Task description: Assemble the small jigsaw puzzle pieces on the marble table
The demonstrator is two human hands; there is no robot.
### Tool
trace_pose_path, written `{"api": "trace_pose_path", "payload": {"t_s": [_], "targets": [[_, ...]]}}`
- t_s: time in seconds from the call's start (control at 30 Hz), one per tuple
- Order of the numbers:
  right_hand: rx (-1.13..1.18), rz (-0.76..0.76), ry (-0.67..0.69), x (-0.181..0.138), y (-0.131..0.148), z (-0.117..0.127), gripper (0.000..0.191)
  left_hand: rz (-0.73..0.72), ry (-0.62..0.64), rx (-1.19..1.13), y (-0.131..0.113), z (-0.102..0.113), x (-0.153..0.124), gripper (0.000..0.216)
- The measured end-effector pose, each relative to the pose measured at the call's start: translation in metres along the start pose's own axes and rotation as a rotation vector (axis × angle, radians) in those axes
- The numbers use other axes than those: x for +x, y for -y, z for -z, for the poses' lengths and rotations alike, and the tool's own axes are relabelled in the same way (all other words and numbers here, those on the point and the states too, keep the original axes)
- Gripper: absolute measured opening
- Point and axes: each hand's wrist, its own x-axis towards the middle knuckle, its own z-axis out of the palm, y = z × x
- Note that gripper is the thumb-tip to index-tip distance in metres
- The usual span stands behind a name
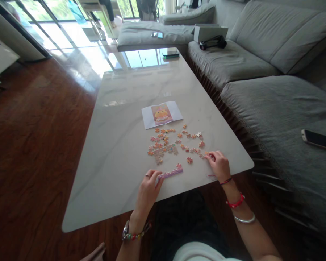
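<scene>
My left hand (148,187) pinches the left end of a narrow purple strip of joined jigsaw pieces (171,173) near the table's front edge. One pink piece (178,166) juts up from the strip's right end. Further right, the closed fingertips of my right hand (219,165) are on a small orange jigsaw piece (206,153), partly hidden by them. Beyond the strip lies a joined corner section (165,149), beige with colored spots. Loose orange and pink pieces (189,160) are scattered around it. Behind them a creased paper sheet (148,117) shows a yellow, round-headed character.
The glossy white marble-patterned table (119,145) reaches away from me. A phone-like dark object (170,55) lies at its far end. Along the right runs a grey sofa (285,105), holding a phone (319,139), a box (210,33) and black headphones (213,42).
</scene>
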Motion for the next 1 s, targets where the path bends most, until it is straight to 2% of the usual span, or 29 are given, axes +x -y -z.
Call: {"api": "trace_pose_path", "payload": {"t_s": [0.2, 0.47, 0.6, 0.73, 0.83, 0.93, 1.0], "targets": [[0.024, 0.020, 0.059, 0.006, -0.003, 0.001, 0.026, -0.020, -0.016, -0.005, 0.000, -0.001, 0.002, 0.019], [0.036, 0.130, 0.125, 0.045, 0.006, -0.009, 0.020, -0.016, -0.037, 0.038, 0.002, 0.003, 0.001, 0.018], [0.035, 0.152, 0.159, 0.052, 0.004, -0.014, 0.012, 0.000, -0.043, 0.034, 0.000, 0.005, -0.002, 0.018], [0.040, 0.164, 0.144, 0.042, -0.004, -0.006, 0.016, 0.019, -0.039, 0.034, 0.003, 0.005, -0.004, 0.018], [0.047, 0.179, 0.202, 0.041, -0.009, 0.005, 0.016, 0.025, -0.037, 0.038, 0.008, 0.004, -0.003, 0.018], [0.068, 0.213, 0.257, 0.059, -0.009, 0.013, 0.017, 0.020, -0.037, 0.046, 0.012, 0.004, 0.001, 0.017], [0.063, 0.210, 0.213, 0.078, -0.004, 0.011, 0.019, 0.008, -0.056, 0.047, 0.014, 0.003, 0.004, 0.017]]}}
